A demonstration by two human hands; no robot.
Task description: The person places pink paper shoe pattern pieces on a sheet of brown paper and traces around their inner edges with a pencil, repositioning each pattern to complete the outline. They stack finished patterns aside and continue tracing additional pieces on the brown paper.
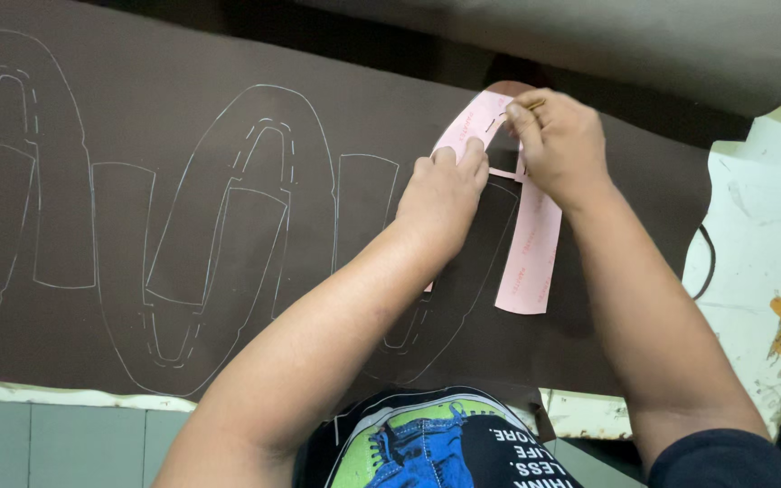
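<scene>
The left hand (pixel 445 185) covers the middle of the pink paper template (pixel 528 244), hiding its left leg. Whatever thin tool the right hand (pixel 562 145) pinches is mostly hidden and too small to tell. The brown leather sheet (pixel 183 108) runs off the left edge, cutting the far-left traced outline (pixel 11 181).

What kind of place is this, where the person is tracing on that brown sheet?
Probably a shoemaking or leather workshop: a brown leather-like sheet covered in traced outlines, and a pink paper pattern held down by the left hand while the right hand marks around it.
</scene>
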